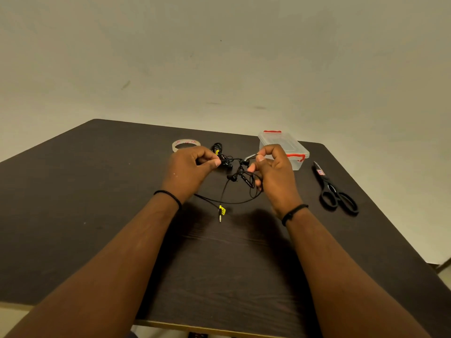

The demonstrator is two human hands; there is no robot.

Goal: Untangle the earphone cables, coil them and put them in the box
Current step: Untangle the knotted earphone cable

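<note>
A tangle of black earphone cables (pixel 240 178) hangs between my two hands above the dark table (pixel 97 191). My left hand (pixel 192 167) pinches a cable strand between thumb and fingers. My right hand (pixel 273 172) pinches another strand at its fingertips, with cable loops running through its lower fingers. A jack plug with a yellow tag (pixel 221 212) dangles down to the table. Another coiled black earphone bundle with a yellow tag (pixel 218 151) lies behind my left hand. The clear plastic box with red clips (pixel 296 148) stands closed just behind my right hand.
A roll of clear tape (pixel 186 144) lies at the back, left of the coiled bundle. Black scissors (pixel 335 191) lie to the right of my right hand. The table's right edge runs close beyond the scissors, and a plain wall stands behind.
</note>
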